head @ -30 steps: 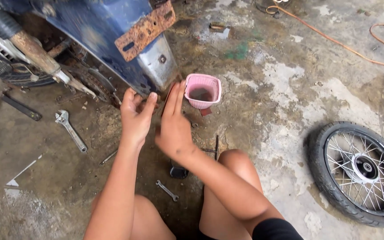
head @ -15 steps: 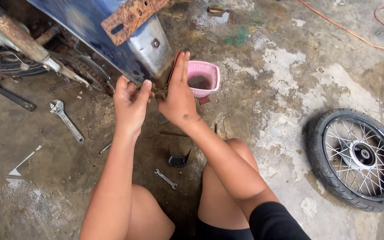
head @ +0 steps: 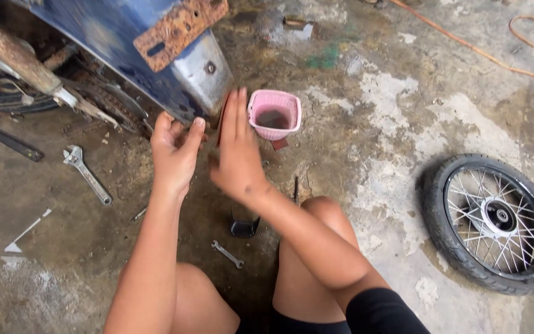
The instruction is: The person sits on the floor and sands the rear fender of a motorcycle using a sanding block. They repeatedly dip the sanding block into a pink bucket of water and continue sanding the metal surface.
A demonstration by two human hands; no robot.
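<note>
A: We have both hands up in front of the blue fender (head: 103,37). Our left hand (head: 174,154) is half curled, fingers bent toward the palm, and we can't tell whether it grips anything. Our right hand (head: 237,154) is flat, fingers straight and together, holding nothing that we can see.

B: Something thin and dark red shows at the edge of our right fingers, but it's too blurred to name. Just right of that hand stands the pink cup (head: 274,115), upright on the floor.

A: The cup has something dark in it, liquid or grime; we can't say which.

B: Below our hands a small spanner (head: 227,254) and a dark clip-like part (head: 244,226) lie between our knees. An adjustable wrench (head: 86,174) lies well to the left, near a dark bar (head: 12,142).

A: The floor (head: 397,124) is cracked, stained concrete with pale patches. A spoked wheel (head: 494,222) with its tyre lies flat, well to the right, and an orange cord (head: 465,43) runs across the far corner.

B: A rusty plate (head: 180,25) sits on the fender.
</note>
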